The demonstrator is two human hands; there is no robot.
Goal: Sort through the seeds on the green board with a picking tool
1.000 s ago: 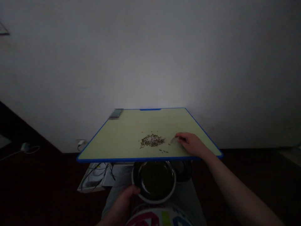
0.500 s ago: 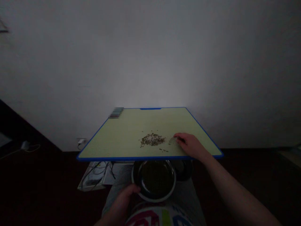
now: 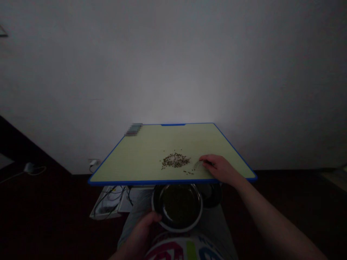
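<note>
My left hand grips the left rim of a metal bowl on my lap, thumb over the edge. Dark greenish contents, too dim to make out, fill its bottom. On the pale yellow board, my right hand is closed around a small tool with a dark handle and thin, curved, wire-like end. That end rests at or just above the board, right of a loose pile of small brown and whitish grains. A few stray dark bits lie just below the pile.
The board-topped table has a blue edge and stands near a grey wall. A second dark bowl sits partly under it, behind the metal bowl. At the lower left is a white box with cables. A plug is in the wall.
My right hand and its tool have shifted very slightly left and down, beside the stray bits. The left hand and bowl stay in place.
</note>
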